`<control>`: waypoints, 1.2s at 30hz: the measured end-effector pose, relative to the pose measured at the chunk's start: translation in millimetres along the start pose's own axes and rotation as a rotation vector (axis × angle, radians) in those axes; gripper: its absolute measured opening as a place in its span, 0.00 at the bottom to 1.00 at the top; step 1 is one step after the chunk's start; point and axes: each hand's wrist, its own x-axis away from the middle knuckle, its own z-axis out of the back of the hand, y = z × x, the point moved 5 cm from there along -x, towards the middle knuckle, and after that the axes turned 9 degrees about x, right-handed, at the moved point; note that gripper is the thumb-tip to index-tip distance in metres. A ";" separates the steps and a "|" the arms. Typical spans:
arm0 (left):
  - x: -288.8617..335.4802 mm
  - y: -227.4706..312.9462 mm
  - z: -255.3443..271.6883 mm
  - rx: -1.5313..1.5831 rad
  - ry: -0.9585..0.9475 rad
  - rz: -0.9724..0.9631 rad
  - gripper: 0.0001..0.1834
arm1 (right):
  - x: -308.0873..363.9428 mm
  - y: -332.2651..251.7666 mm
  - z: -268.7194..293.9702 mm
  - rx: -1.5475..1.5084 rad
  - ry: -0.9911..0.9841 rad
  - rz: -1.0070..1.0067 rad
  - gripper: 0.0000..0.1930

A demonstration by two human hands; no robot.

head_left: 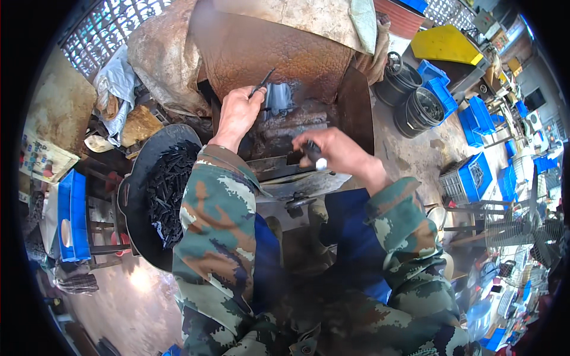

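While the left hand (238, 114) is pinching a thin, dark strip (265, 81) between fingertips, the right hand (339, 152) is gripping a dark, pale-ended cylinder (313, 153) within curled fingers.

The head view — a wide fisheye — looked steeply down from above and behind the left hand (237, 116) and right hand (337, 151), near them and facing forward, covering floor (127, 296) well out to either side.
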 end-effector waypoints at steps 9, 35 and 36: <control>6.4 -33.6 -18.2 -0.321 -0.305 0.150 0.17 | 35.9 -12.2 -33.5 0.157 -0.300 -0.059 0.22; 26.6 15.9 -50.9 0.473 -0.393 0.226 0.11 | -20.3 28.2 12.2 -1.003 0.603 -0.727 0.10; 27.7 17.1 -52.5 0.517 -0.406 0.237 0.12 | -23.8 25.0 12.2 -1.010 0.591 -0.685 0.09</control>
